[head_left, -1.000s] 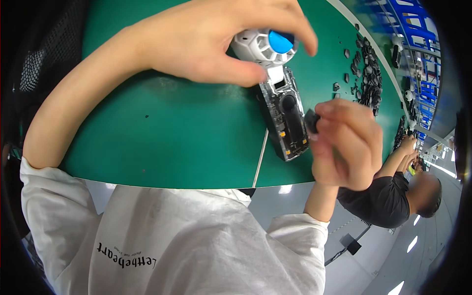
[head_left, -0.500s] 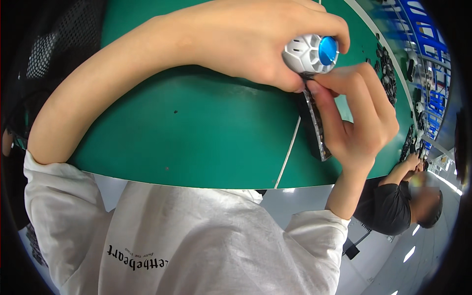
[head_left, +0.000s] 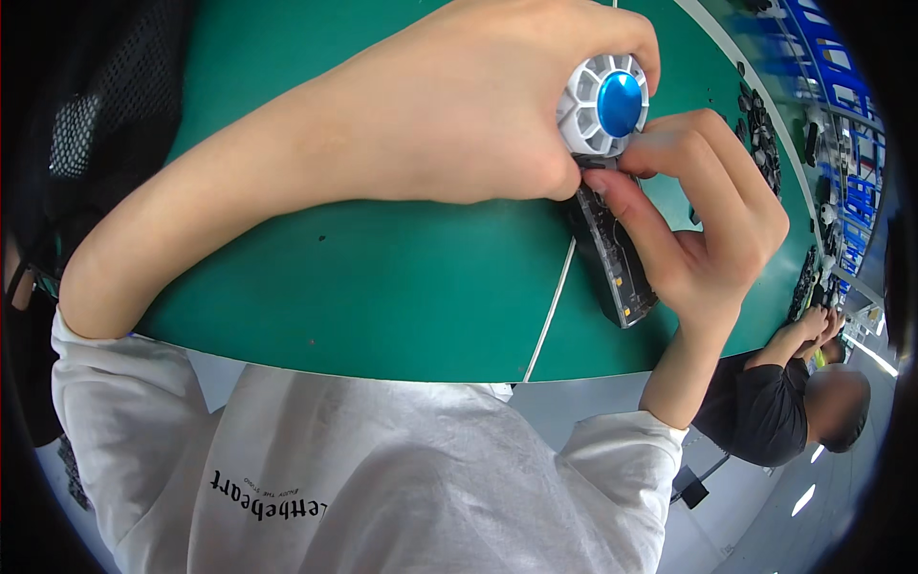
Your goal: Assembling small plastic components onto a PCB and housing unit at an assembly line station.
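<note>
My left hand (head_left: 507, 105) is wrapped round a white vented round part (head_left: 580, 122) with a shiny blue disc at its end. Below that part extends a long black housing (head_left: 610, 277), with a dark circuit board showing along its side. My right hand (head_left: 717, 206) is closed, thumb and forefinger brought together where the white part meets the housing. Whatever lies between those two fingertips is hidden. The housing is tilted, its lower end over the green table (head_left: 411, 287) near the front edge.
A small dark bit (head_left: 322, 238) lies on the table. Several black parts (head_left: 760, 143) are strewn along the far right edge, with blue racks (head_left: 822, 48) beyond. A co-worker in a black shirt (head_left: 765, 402) sits at the right. Black mesh (head_left: 124, 77) stands at the left.
The white part has turned, bringing its blue disc more toward me and slightly left. More of the circuit board shows now. My left forearm has come lower, and my right thumb has shifted left.
</note>
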### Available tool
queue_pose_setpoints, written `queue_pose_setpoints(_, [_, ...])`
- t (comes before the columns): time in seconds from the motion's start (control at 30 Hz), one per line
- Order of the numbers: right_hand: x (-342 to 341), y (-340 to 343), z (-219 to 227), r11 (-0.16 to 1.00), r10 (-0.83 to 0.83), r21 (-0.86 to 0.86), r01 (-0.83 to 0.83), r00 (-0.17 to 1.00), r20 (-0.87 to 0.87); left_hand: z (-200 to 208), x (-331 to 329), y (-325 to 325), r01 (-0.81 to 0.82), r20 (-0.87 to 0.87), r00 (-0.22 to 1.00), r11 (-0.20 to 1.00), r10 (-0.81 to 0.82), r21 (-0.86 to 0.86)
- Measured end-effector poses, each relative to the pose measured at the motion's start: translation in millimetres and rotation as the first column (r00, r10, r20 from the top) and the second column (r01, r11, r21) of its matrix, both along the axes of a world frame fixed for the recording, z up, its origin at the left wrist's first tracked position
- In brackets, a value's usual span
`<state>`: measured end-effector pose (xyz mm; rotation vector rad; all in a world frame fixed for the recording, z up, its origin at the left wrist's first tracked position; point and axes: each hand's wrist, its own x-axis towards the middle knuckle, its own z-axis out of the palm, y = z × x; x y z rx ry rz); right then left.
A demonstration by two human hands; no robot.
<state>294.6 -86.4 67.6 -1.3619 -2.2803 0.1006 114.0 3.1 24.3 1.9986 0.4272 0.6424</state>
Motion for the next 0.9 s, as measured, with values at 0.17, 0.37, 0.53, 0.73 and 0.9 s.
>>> queue_pose_setpoints(0.17, [-0.1,2.8,-2.5,1.000,0.011,0.023,-0.011,1.000,0.012,-6.4,-0.6,-16.2,-0.182,0.127,0.974,0.981,0.190,-0.070])
queue_pose_setpoints(0.37, [-1.8,7.3,-16.9,0.972,0.071,0.230,-0.055,0.996,-0.062,6.4,-1.6,-26.1,-0.227,0.127,0.963,0.970,0.236,-0.085])
queue_pose_setpoints(0.53, [5.0,10.0,-23.3,0.981,0.037,0.190,-0.033,0.999,-0.020,2.3,-3.3,-23.3,-0.194,0.068,0.977,0.974,0.203,-0.120])
queue_pose_setpoints(0.73, [16.2,19.2,-34.1,0.955,0.039,0.289,-0.071,0.992,0.117,-1.0,0.1,-15.2,-0.163,-0.003,0.986,0.974,0.165,-0.157])
queue_pose_setpoints(0.9, [19.6,36.0,16.7,0.989,0.032,0.127,-0.081,0.938,0.346,17.8,-6.3,1.9,-0.105,-0.048,0.994,0.980,0.098,-0.169])
